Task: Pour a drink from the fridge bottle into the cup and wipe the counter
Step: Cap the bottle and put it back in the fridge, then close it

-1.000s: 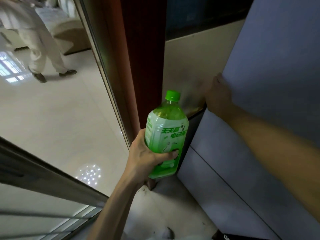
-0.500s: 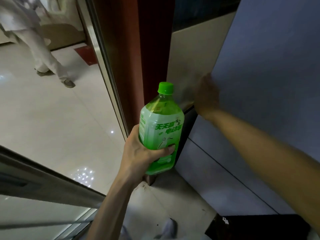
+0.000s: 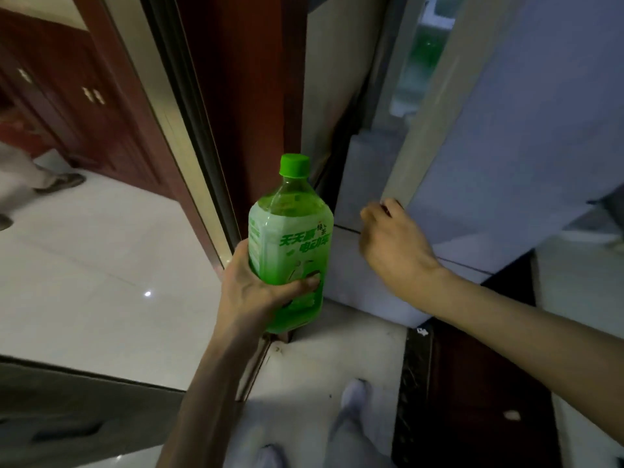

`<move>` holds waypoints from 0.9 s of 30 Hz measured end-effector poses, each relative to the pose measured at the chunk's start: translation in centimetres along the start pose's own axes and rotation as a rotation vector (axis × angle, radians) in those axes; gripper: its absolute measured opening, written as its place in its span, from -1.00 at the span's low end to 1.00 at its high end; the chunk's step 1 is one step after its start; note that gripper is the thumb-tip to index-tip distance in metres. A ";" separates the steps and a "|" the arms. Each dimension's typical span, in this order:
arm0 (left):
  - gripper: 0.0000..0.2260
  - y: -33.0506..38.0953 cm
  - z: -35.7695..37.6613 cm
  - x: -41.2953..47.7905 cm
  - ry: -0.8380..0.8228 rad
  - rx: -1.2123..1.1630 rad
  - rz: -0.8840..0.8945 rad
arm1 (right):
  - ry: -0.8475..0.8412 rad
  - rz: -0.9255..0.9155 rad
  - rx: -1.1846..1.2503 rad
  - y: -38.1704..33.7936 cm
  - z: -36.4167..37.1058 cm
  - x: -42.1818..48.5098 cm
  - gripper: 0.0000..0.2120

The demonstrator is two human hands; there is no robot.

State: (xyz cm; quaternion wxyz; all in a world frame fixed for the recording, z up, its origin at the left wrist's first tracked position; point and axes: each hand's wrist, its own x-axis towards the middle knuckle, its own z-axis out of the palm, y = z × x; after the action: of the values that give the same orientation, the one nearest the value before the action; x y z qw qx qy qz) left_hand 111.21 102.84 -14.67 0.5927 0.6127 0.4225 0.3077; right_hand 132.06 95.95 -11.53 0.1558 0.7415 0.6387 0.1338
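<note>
A green drink bottle (image 3: pixel 290 238) with a green cap and a green printed label stands upright in my left hand (image 3: pixel 250 292), which grips its lower half with the thumb across the front. My right hand (image 3: pixel 391 244) is just right of the bottle, at the lower corner of the grey fridge door (image 3: pixel 523 130). Its fingers curl round the door's pale side edge (image 3: pixel 425 130). The door stands ajar, and a narrow gap (image 3: pixel 418 62) shows a blurred bit of the fridge's inside. No cup and no cloth are in view.
A dark red wooden door frame (image 3: pixel 243 96) and a sliding-door track (image 3: pixel 189 130) rise just left of the bottle. Glossy white floor tiles (image 3: pixel 101 265) lie to the left, where another person's legs (image 3: pixel 20 177) stand. A dark cabinet (image 3: pixel 472 383) is at lower right, my feet (image 3: pixel 351 396) below.
My right hand has slid down the fridge door's edge to its lower corner, and a gap beside the door now shows. The view has tilted down. The bottle stays in my left hand.
</note>
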 end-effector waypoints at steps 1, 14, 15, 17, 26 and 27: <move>-0.21 0.0 -0.1 -0.2 -0.038 0.008 0.001 | -0.043 -0.024 -0.111 -0.2 -0.6 -1.2 -0.92; -0.22 1.8 2.6 -0.6 -0.229 0.028 0.035 | -0.259 0.068 0.177 0.4 -5.8 -11.2 -0.66; -0.22 1.9 3.0 -0.4 -0.238 0.029 0.043 | -0.188 0.104 0.172 0.8 -6.5 -11.1 -0.65; -0.23 2.2 3.8 -0.1 -0.264 0.035 0.053 | -0.042 0.197 0.141 1.8 -7.2 -10.9 -0.65; -0.28 4.0 8.5 0.6 -0.364 0.096 0.158 | -0.020 0.615 0.304 5.9 -6.3 -12.0 -0.51; -0.28 4.2 9.1 0.6 -0.373 0.094 0.167 | -0.035 0.610 0.293 6.0 -6.0 -12.5 -0.53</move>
State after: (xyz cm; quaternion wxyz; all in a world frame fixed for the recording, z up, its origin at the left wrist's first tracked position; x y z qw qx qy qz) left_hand 120.15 99.41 -11.58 0.6038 0.7191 0.2669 0.2169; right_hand 133.25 83.09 -3.56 0.0111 0.9152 0.3971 0.0685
